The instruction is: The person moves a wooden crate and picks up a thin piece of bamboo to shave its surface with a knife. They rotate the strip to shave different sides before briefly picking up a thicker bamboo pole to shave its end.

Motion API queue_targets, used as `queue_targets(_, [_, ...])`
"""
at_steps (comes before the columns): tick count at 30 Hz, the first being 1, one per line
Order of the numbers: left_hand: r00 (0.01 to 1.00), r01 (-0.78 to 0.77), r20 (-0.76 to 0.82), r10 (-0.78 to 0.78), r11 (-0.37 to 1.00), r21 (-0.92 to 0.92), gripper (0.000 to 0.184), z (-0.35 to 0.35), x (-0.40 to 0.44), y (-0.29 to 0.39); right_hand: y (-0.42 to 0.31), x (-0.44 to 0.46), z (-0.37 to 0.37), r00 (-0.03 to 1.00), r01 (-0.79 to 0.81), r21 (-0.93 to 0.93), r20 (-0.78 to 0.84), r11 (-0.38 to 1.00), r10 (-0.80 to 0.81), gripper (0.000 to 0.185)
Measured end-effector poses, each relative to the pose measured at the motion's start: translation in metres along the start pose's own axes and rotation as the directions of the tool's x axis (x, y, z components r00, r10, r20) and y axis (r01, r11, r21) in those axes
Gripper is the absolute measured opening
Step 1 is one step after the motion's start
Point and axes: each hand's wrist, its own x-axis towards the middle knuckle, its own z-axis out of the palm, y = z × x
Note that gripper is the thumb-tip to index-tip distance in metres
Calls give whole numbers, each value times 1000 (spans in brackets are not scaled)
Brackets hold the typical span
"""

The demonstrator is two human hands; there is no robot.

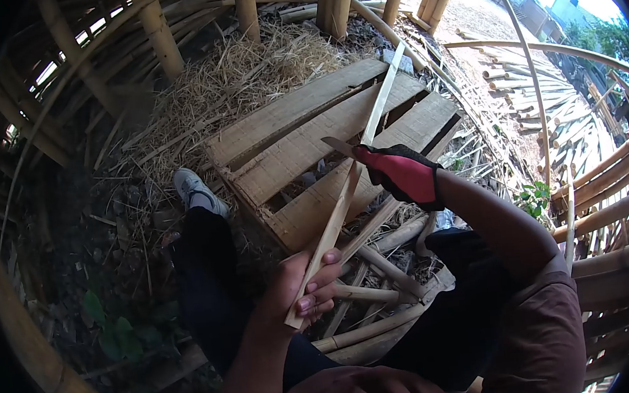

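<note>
My bare left hand (320, 288) is closed around the near end of a long, pale bamboo strip (336, 219). The strip slants away from me to the upper right, crossing over a slatted wooden pallet (293, 154). In a red and black glove, my right hand (407, 176) grips a knife, whose blade (338, 147) points to the left across the strip about midway along it. Most of the knife's handle is hidden inside the glove. Whether the blade's edge bites into the bamboo I cannot tell.
Dry shavings (246, 80) are heaped behind the pallet. Bamboo posts (160, 35) stand at the back, with cut bamboo poles (384, 328) between my legs. More cut bamboo (567, 121) lies outside at right. My shoe (199, 191) rests left of the pallet.
</note>
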Motion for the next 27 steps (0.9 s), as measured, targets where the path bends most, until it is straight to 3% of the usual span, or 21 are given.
queue_targets(3, [1000, -11, 21, 11, 1000, 11, 15, -4, -2, 3, -16, -36, 41, 987, 46, -130, 157, 990, -25, 57])
queue_targets(4, [1000, -20, 22, 19, 999, 33, 14, -5, -3, 3, 1, -23, 49, 985, 22, -20, 174, 1000, -19, 56])
queue_targets(6, [1000, -15, -2, 15, 999, 30, 15, -5, 0, 1, -15, -28, 29, 976, 3, -65, 218, 998, 12, 56])
queue_targets(8, [999, -20, -29, 20, 1000, 20, 15, -2, 2, -2, -8, -7, 4, 999, 31, -63, 41, 998, -28, 58])
queue_targets(10, [1000, -6, -28, 7, 999, 49, 16, 2, 3, 1, -14, -12, 10, 1000, 1, 28, 1, 1000, -1, 62])
queue_targets(13, [999, -26, -16, 28, 997, 69, 17, -7, 4, 0, -5, -35, 51, 985, 138, -194, 127, 971, -115, 60])
queue_targets(16, [999, -24, -37, 28, 995, 92, 19, -3, 6, -3, -13, -26, 29, 987, -7, -91, 160, 996, 21, 59])
queue_targets(17, [999, -27, -37, 31, 996, 89, 19, -1, 8, -4, -17, -24, 17, 996, 62, -85, 67, 994, -57, 60])
queue_targets(20, [997, -26, -63, 34, 992, 123, 21, 2, 8, 1, -23, -31, 16, 1000, 1, -94, 20, 996, 1, 60])
queue_targets(22, [998, -42, -50, 50, 988, 146, 18, -3, 7, 1, -4, -38, 50, 979, 90, -132, 193, 987, -63, 61])
queue_targets(23, [997, -43, -53, 51, 989, 142, 18, -3, 7, 0, -5, -47, 58, 984, 119, -134, 150, 984, -98, 63])
queue_targets(26, [997, -40, -63, 50, 988, 150, 17, -1, 8, -3, -8, -28, 29, 985, -22, -43, 170, 999, 29, 63])
queue_targets(27, [998, -36, -46, 42, 992, 120, 18, 1, 9, -1, -10, -23, 15, 998, 25, -72, 66, 997, -20, 61])
